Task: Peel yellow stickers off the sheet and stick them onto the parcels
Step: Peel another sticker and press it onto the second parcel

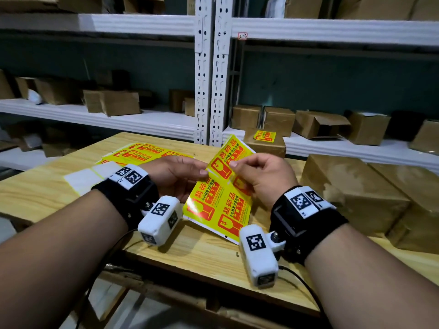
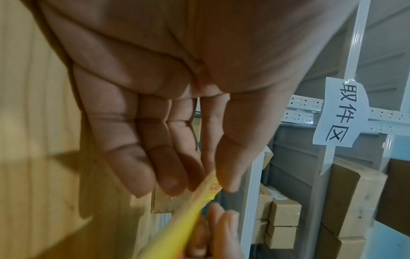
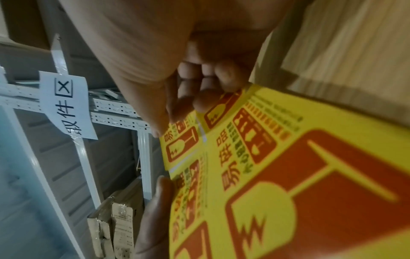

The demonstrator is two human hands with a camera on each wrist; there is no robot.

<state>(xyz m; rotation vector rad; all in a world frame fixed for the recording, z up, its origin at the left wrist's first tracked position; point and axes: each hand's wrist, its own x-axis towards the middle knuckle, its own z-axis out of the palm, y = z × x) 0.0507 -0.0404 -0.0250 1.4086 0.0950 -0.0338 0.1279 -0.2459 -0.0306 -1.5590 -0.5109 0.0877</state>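
Observation:
A yellow sticker sheet (image 1: 219, 205) with red fragile marks is held above the wooden table (image 1: 47, 191). My left hand (image 1: 180, 174) pinches its left edge between thumb and fingers; the left wrist view shows the sheet (image 2: 199, 201) edge-on at my thumb tip. My right hand (image 1: 259, 176) pinches one yellow sticker (image 1: 228, 157) that curls up off the sheet's far end. In the right wrist view my right fingers (image 3: 206, 103) sit on the sheet (image 3: 288, 175). A small brown parcel (image 1: 266, 146) at the table's back edge carries a yellow sticker (image 1: 264, 136).
More sticker sheets (image 1: 147, 150) and white backing paper (image 1: 90, 174) lie on the table's left. Large brown parcels (image 1: 356, 193) stand at the right. White metal shelves (image 1: 142, 119) behind hold several cardboard boxes. A paper sign (image 2: 339, 112) hangs on a shelf post.

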